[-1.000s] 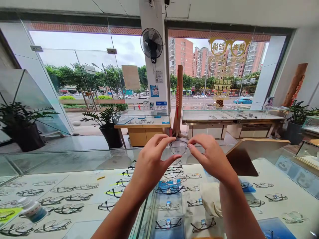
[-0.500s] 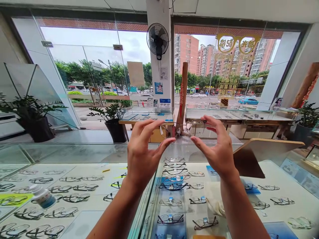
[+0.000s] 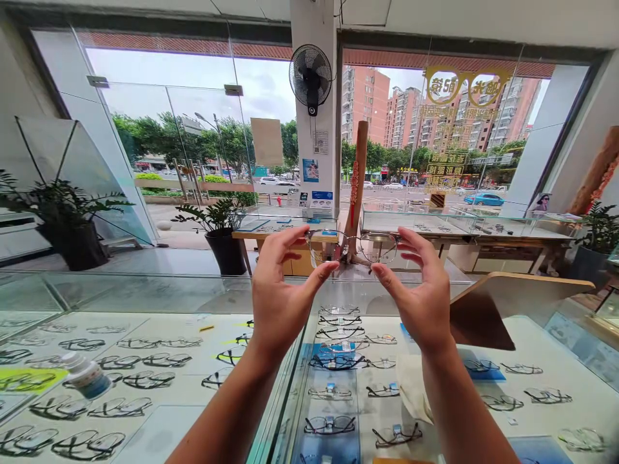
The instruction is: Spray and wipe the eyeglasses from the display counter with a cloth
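I hold a pair of thin-framed clear glasses [image 3: 355, 250] up at chest height, above a glass display counter [image 3: 193, 290]. My left hand [image 3: 283, 293] pinches the left lens rim between thumb and forefinger. My right hand [image 3: 420, 290] pinches the right rim the same way. The lenses face me and the street shows through them. Under the counter glass lie rows of glasses frames [image 3: 333, 361] on white and blue trays.
A small white bottle with a blue label [image 3: 86, 377] lies on the counter at the left. A pale cloth [image 3: 411, 386] lies below my right wrist. A wooden-backed mirror stand [image 3: 498, 306] sits at the right. Potted plants [image 3: 220, 238], further counters and a wall fan [image 3: 310, 74] stand behind.
Both hands lifted the glasses from just above the counter to chest height and spread apart, so the whole frame now shows between them. The view also tilted slightly upward.
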`<state>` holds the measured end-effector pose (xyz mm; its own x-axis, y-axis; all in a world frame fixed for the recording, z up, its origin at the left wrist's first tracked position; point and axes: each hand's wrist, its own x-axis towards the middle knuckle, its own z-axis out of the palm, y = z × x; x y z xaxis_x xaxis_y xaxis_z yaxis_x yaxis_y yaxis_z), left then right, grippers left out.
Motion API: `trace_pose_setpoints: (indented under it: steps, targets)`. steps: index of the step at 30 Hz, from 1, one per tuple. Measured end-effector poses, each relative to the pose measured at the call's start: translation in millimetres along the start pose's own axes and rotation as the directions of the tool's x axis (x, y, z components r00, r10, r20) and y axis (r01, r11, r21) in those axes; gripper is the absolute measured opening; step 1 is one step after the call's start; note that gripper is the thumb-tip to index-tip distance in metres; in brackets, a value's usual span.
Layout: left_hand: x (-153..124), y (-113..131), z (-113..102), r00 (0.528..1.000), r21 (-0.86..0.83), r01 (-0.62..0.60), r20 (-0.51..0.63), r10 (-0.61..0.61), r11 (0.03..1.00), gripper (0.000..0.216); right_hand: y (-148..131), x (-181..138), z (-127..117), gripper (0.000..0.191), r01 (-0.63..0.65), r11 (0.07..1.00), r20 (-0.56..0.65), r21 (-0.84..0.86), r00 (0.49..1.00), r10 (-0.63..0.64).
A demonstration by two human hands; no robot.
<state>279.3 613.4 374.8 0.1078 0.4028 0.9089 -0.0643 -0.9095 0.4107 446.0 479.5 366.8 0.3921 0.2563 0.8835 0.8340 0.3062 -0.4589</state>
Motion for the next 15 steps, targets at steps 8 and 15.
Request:
trace_pose_setpoints:
  steps: [8, 15]
  targets:
    - [-1.5, -6.4, 5.2, 0.995, -0.024, 0.098, 0.020, -0.097, 0.995, 0.062, -1.4, -1.8, 2.3, 0.053, -0.028, 1.000, -0.006, -0.006, 1.000, 0.028]
    - [-3.1, -5.0, 8.2, 0.995, -0.012, 0.104, 0.005, -0.104, 0.994, 0.060, -5.3, 0.2, -0.8, 0.049, -0.021, 1.000, -0.019, 0.022, 1.000, 0.022]
